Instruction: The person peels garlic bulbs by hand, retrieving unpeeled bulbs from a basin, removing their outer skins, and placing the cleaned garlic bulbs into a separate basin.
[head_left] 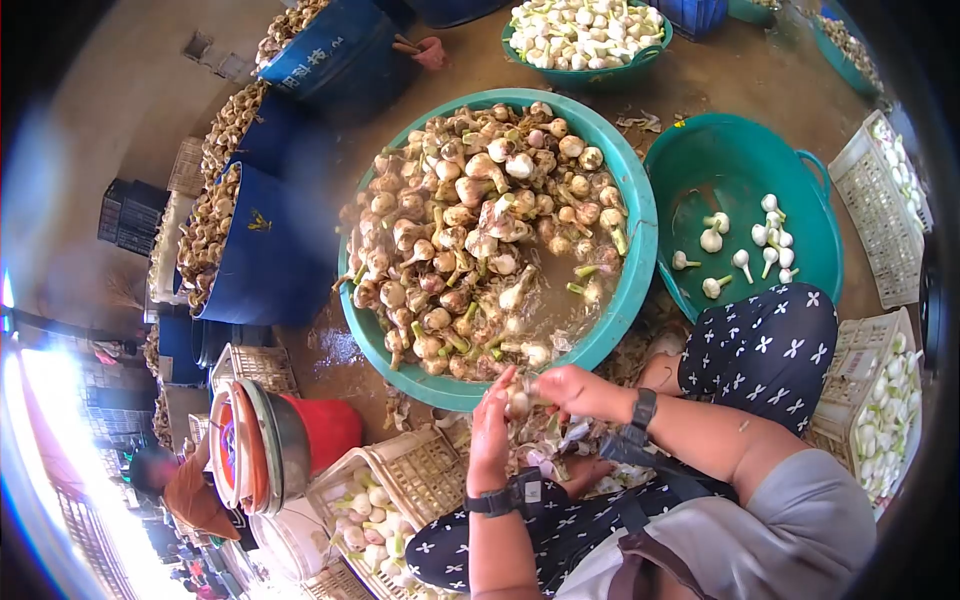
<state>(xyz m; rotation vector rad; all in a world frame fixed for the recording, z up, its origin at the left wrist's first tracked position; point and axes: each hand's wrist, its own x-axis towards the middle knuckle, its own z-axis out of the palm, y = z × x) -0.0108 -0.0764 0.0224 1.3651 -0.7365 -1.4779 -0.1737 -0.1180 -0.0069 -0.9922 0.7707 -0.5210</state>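
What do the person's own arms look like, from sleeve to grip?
The left grip and right grip are ungloved. The left wrist wears a black strap with a boxy device bearing a pale label. The right has a dark wristband and, higher up, a grey sleeve.

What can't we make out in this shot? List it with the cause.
- Head view: most of the garlic bulb, covered by fingers of the left hand and right hand.
- Head view: whether the right hand grips a tool; its own fingers hide that.
- Head view: most of the large tub's bottom, under piled bulbs and murky water.
- Head view: the rest of the blue tub, cut off by the top edge.
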